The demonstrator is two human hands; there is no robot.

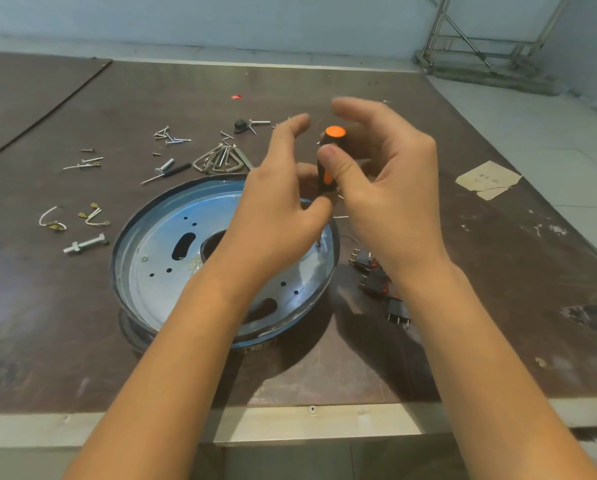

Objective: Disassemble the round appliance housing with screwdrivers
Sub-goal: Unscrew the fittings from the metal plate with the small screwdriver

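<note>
Fingers (354, 109) of the right hand (394, 188) are loosely curled over the top of the screwdriver (327, 157), and the thumb presses on the side of its black and orange handle, so this hand holds the tool upright. Its tip stands on the right part of the round housing (158, 258), which lies flat on the table (480, 323), directly in front of the person.

At the left hand (279, 213), the thumb lies against the lower end of the handle and the index finger is stretched out free. I cannot tell whether its other fingers grip the tool.

Behind the housing lie loose screws (170, 136) and a bunch of hex keys (220, 161). To its left is a bolt (85, 244), and to its right, very near, are black switches (373, 278).
</note>
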